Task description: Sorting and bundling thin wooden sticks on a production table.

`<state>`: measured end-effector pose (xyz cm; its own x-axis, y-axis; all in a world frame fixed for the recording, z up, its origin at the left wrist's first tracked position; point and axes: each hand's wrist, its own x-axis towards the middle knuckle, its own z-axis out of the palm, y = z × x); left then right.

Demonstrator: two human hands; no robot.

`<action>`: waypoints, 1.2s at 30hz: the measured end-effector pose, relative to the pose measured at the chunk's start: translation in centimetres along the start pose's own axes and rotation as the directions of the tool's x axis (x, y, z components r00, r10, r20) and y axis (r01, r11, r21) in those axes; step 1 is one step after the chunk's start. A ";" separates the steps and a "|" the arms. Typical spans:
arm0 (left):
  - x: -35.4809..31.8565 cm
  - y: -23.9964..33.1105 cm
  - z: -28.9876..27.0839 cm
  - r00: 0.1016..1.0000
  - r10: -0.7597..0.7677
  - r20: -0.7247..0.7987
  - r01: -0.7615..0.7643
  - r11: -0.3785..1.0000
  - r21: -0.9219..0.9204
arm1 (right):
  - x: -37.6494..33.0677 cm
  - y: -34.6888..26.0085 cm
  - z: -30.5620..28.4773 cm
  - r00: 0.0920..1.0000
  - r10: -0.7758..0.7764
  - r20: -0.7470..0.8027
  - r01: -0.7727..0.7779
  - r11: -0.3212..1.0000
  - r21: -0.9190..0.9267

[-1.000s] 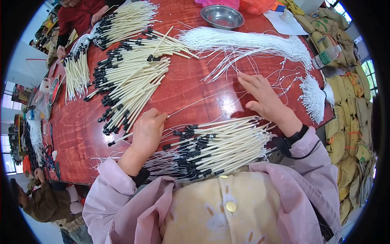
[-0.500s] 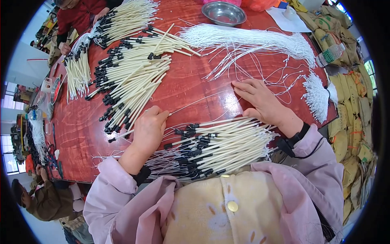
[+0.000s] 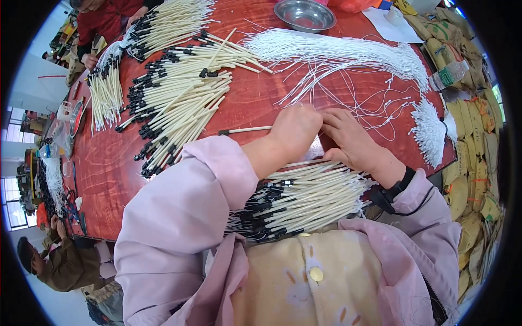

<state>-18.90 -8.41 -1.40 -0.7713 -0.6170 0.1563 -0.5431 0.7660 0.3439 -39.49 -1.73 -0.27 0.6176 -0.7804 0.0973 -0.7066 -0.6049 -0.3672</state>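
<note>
My left hand [image 3: 296, 133] is closed in front of my chest. A thin cream tube with a black end piece [image 3: 247, 130] sticks out leftward from it. My right hand [image 3: 350, 138] is beside it, the two touching at the fingers. Its fingers are bent and its thumb stands apart, while its fingertips are partly hidden by my left hand. Just below the hands lies a bundle of cream tubes [image 3: 310, 198] with black ends toward the left and white tips toward the right. My left sleeve covers part of that bundle.
A large pile of cream tubes [image 3: 185, 92] spreads over the red table [image 3: 103, 179]. White cords [image 3: 337, 51] lie at the back, with a tied white bundle [image 3: 427, 133] on the right. Farther off are a metal bowl [image 3: 305, 15], a plastic bottle [image 3: 450, 75] and people working.
My left hand has moved right and up to meet my right hand, bringing a cream tube along. My right hand has bent its fingers and stayed nearly in place.
</note>
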 end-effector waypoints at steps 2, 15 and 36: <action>0.4 0.1 -0.1 1.000 0.002 0.008 -0.002 0.999 -0.035 | -0.5 0.0 0.7 0.998 -0.002 -0.057 0.002 1.000 0.007; -10.1 1.1 -5.7 0.989 -0.111 -0.098 0.114 0.993 0.031 | 1.0 -0.2 0.1 0.987 0.040 -0.156 -0.048 0.998 -0.050; -14.0 -4.4 -6.3 0.941 -0.190 -0.280 0.193 0.981 -0.019 | 6.6 -1.7 1.8 0.944 -0.219 -0.246 0.167 0.963 -0.214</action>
<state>-3.61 -4.24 0.77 -0.5293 -0.7768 0.3413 -0.6752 0.6292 0.3849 -33.59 -5.59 -0.72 0.6525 -0.6436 0.3999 -0.6507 -0.7464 -0.1396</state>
